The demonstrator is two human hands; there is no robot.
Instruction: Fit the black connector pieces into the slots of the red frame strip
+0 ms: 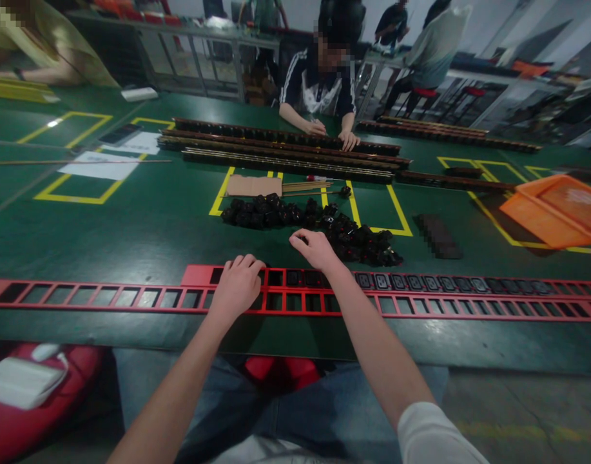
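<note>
Two long red slotted strips (pixel 106 298) lie side by side along the near edge of the green table (pixel 155 225). The upper strip (pixel 421 281) holds black sockets in its slots to the right of my hands. My left hand (pixel 237 287) rests curled on the strips, fingers bent onto the upper one. My right hand (pixel 314 248) hovers just beyond the strips with fingers curled, next to a heap of loose black sockets (pixel 314 222). What its fingers pinch, if anything, I cannot make out.
Across the table a seated person presses hands onto long dark strips (pixel 285 148). A cardboard piece (pixel 254 185), thin sticks and a marker lie beyond the heap. An orange tray (pixel 556 209) sits at the right. Papers lie at the left. Red stools stand below.
</note>
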